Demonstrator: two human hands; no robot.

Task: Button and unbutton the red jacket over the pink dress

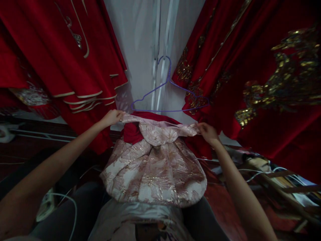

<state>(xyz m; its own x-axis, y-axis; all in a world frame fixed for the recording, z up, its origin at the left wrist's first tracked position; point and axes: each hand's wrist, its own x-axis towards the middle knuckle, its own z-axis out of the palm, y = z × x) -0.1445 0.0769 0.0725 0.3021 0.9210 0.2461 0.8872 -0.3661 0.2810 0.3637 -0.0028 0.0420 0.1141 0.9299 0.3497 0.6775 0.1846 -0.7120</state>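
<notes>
A pale pink brocade garment with a gold sheen (160,170) spreads over my lap, its gathered skirt part hanging toward me. Its narrow upper edge is stretched sideways between both hands. At the left end, my left hand (114,117) is closed on the garment's band. My right hand (207,132) pinches the opposite end. Below the band a rounded brocade flap (159,134) hangs down. Red cloth (132,133) shows behind and under the band. Just above, a purple hanger (167,85) hangs with nothing on it.
Red garments with pale trim (92,67) hang at the left. More red cloth with gold sequins (273,80) hangs at the right. Behind the hanger is a pale wall (135,36). A wooden frame with clutter and white cords (283,180) stands at the lower right.
</notes>
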